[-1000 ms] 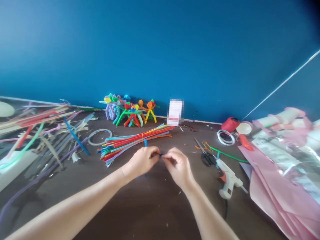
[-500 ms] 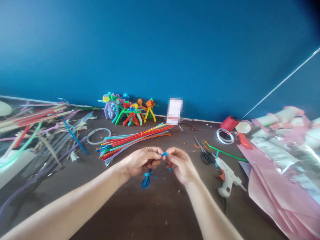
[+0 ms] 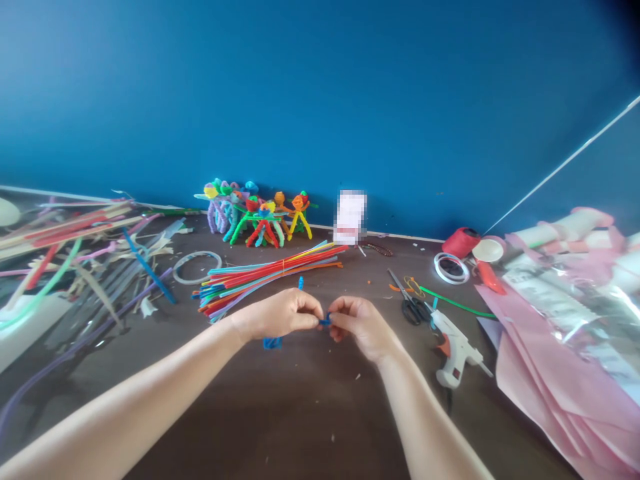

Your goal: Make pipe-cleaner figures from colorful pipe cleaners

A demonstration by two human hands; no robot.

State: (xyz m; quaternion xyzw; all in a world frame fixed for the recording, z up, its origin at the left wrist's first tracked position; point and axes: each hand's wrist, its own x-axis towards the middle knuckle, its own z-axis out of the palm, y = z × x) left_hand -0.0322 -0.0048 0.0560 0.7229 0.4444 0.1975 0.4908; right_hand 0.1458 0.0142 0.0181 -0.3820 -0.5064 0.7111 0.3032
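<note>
Above the middle of the table, my left hand (image 3: 287,313) pinches a blue pipe cleaner (image 3: 325,321) between thumb and forefinger. My right hand (image 3: 357,325) is closed on the same blue piece from the other side, and the two sets of fingertips nearly meet. Blue parts of it show beyond the left hand, one above the knuckles and a wider looped part (image 3: 273,343) below; the stretch between is hidden by the palm. Just behind my left hand lies a bundle of coloured pipe cleaners (image 3: 270,275) tied round the middle.
Small pipe-cleaner figures (image 3: 260,213) stand by the blue wall. Scissors (image 3: 413,307) and a white glue gun (image 3: 457,353) lie to the right, near pink sheets (image 3: 530,380). Loose strips (image 3: 100,247) pile up at left. A clear ring (image 3: 197,268) lies beside the bundle.
Both hands have dropped slightly and my left hand has turned over, back upward. The looped blue part swung left and partly behind it, and another blue end now sticks up above.
</note>
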